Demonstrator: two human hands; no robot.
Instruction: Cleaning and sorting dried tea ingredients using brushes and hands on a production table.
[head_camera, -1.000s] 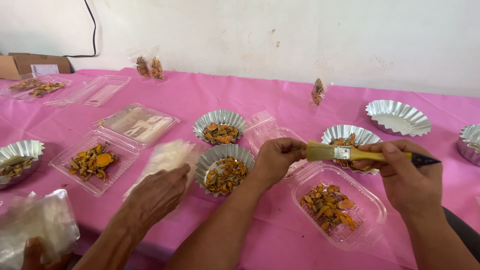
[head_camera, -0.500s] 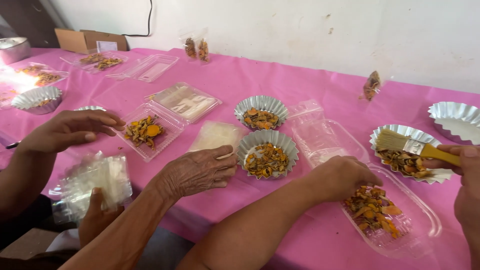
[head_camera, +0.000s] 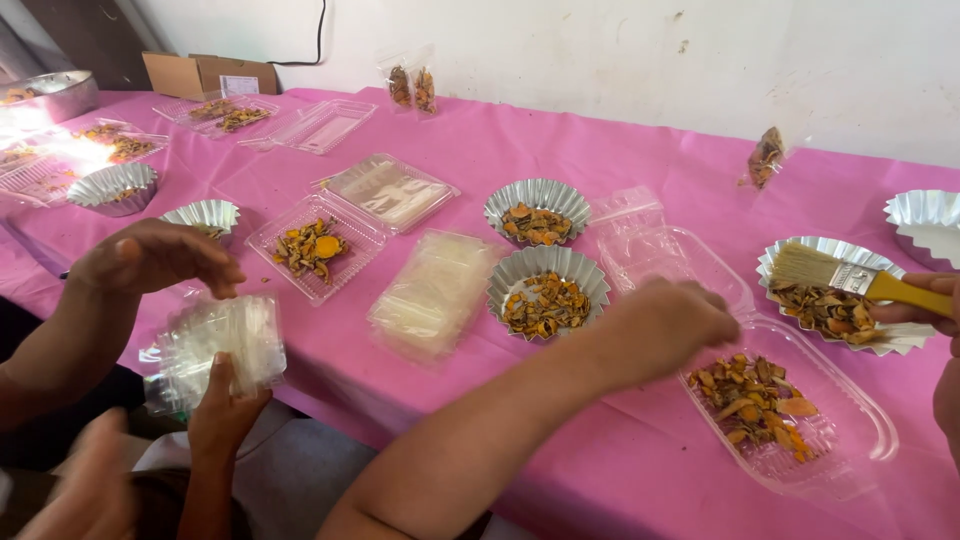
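My left hand (head_camera: 665, 325) rested loosely curled, its grip holding nothing, at the edge of the clear plastic tray (head_camera: 850, 400) of orange dried pieces on the pink desk (head_camera: 560, 130). My right hand (head_camera: 935, 310) had its grip closed around the yellow-handled brush (head_camera: 850, 277), bristles over a foil cup (head_camera: 840, 250). A co-worker's hand (head_camera: 225, 405) held clear bags (head_camera: 215, 345) nearby.

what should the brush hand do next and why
Probably lower the brush toward the clear tray, I'd judge: the right hand holds it over a foil cup, while the left hand rests at the tray's edge, seemingly steadying it, beside the dried pieces.
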